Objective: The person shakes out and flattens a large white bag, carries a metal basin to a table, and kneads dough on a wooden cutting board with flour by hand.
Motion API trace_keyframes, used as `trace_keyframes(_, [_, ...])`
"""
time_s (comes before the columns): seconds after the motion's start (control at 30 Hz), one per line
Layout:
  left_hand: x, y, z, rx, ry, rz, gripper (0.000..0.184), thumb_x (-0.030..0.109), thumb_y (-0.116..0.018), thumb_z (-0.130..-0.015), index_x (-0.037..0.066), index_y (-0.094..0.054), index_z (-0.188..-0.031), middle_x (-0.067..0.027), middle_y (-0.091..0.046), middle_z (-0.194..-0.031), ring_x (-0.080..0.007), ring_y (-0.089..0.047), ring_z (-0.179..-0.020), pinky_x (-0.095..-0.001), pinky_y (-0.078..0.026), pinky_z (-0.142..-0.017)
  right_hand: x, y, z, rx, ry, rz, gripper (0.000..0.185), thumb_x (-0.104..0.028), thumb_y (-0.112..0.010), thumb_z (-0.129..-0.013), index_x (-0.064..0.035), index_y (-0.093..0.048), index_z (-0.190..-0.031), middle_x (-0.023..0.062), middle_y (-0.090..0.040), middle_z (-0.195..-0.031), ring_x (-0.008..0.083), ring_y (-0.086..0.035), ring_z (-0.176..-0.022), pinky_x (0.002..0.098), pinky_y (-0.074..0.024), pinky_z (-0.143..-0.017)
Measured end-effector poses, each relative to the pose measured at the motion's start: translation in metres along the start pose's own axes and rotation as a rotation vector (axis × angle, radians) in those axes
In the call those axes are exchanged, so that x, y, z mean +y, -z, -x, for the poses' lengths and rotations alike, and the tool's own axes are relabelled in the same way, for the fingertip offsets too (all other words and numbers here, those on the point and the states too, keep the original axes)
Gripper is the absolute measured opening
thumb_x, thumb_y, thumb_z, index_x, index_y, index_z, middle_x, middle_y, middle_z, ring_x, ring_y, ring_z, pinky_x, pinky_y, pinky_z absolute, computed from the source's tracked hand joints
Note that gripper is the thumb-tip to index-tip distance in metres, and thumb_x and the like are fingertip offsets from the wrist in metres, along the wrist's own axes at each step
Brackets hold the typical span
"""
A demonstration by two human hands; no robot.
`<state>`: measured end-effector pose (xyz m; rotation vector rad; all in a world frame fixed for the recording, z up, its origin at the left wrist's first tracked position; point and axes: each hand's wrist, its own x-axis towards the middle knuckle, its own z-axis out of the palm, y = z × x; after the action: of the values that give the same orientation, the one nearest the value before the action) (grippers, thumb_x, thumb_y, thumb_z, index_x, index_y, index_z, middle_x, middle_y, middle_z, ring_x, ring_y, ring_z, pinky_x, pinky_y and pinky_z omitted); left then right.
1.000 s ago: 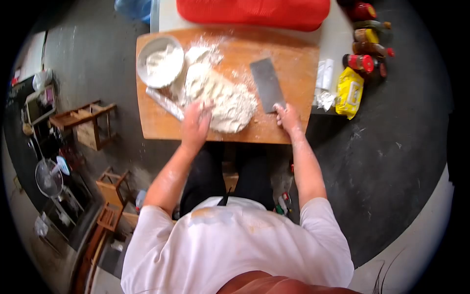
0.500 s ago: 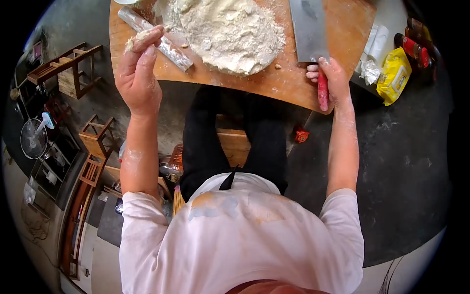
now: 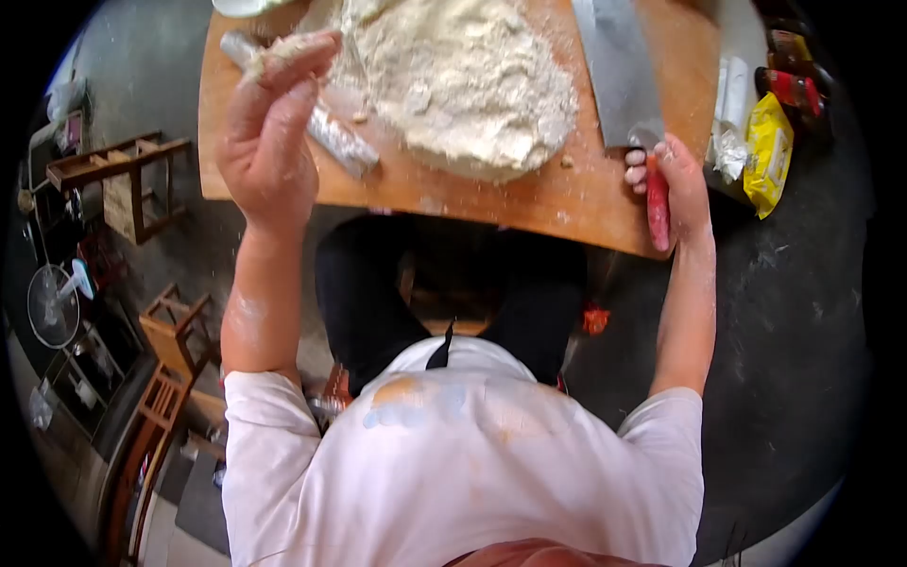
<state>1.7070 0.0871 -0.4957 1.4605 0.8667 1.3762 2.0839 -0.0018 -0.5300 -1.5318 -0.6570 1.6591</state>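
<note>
A shaggy mound of floury dough (image 3: 472,94) lies on a wooden board (image 3: 529,203). To its left is my left hand (image 3: 269,142), held up with fingers stretched out and bits of dough stuck to them; it grips nothing. Behind that hand a flour-dusted metallic rolling pin (image 3: 340,144) rests on the board, partly covered. On the right side, my right hand (image 3: 682,184) is closed around the red handle of a cleaver (image 3: 619,76). The wide blade points away from me over the board, beside the dough.
Right of the board sit a yellow packet (image 3: 767,156), crumpled white wrapping (image 3: 729,151) and red-labelled bottles (image 3: 792,87). A white bowl edge (image 3: 248,6) shows at the board's far left. Wooden stools (image 3: 128,184) and a fan (image 3: 55,304) stand on the left.
The board, dough and cleaver now appear lower in the view. My right hand still holds the cleaver, whose blade is slightly more tilted. My left hand stays raised near the rolling pin.
</note>
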Motion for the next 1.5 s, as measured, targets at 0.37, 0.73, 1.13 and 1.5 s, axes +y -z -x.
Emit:
trace_keyframes(0.37, [0.000, -0.091, 0.014, -0.498, -0.394, -0.877, 0.045, 0.029, -0.056, -0.079, 0.012, -0.050, -0.120, -0.0087, -0.045, -0.128, -0.0279, -0.037, -0.121, -0.0513, -0.023, -0.100, 0.010, -0.006, 0.032, 0.170, 0.198, 0.042, 0.011, -0.013, -0.049, -0.088, -0.0040, -0.047, -0.093, 0.0020, -0.052, -0.071, 0.0086, -0.050, -0.054, 0.0227, -0.0428, -0.048])
trace_keyframes(0.73, [-0.024, -0.077, -0.036, -0.460, -0.646, -1.045, 0.032, 0.029, -0.063, -0.074, 0.014, -0.059, -0.102, -0.0056, -0.056, -0.109, -0.0249, -0.048, -0.107, -0.0436, -0.033, -0.094, 0.047, -0.045, 0.063, 0.181, 0.207, 0.316, 0.016, -0.014, -0.047, -0.083, 0.0003, -0.048, -0.087, 0.0052, -0.050, -0.062, 0.0119, -0.049, -0.043, 0.0263, -0.0409, -0.037])
trace_keyframes(1.13, [-0.047, -0.062, -0.040, -0.421, -0.477, -0.806, 0.035, 0.016, -0.060, -0.064, 0.012, -0.061, -0.099, -0.0063, -0.056, -0.109, -0.0269, -0.046, -0.108, -0.0403, -0.031, -0.097, 0.035, -0.038, 0.041, 0.330, 0.237, 0.211, 0.014, -0.012, -0.045, -0.084, 0.0011, -0.045, -0.088, 0.0044, -0.048, -0.061, 0.0108, -0.045, -0.041, 0.0253, -0.0393, -0.037])
trace_keyframes(1.5, [-0.035, -0.036, -0.003, -0.567, -0.427, -0.697, 0.046, 0.037, -0.056, -0.067, 0.010, -0.058, -0.104, -0.0108, -0.048, -0.118, -0.0305, -0.039, -0.113, -0.0414, -0.024, -0.099, 0.015, -0.034, 0.001, 0.264, 0.276, 0.314, 0.021, -0.018, -0.048, -0.084, 0.0008, -0.045, -0.093, 0.0061, -0.052, -0.064, 0.0134, -0.050, -0.045, 0.0288, -0.0424, -0.040])
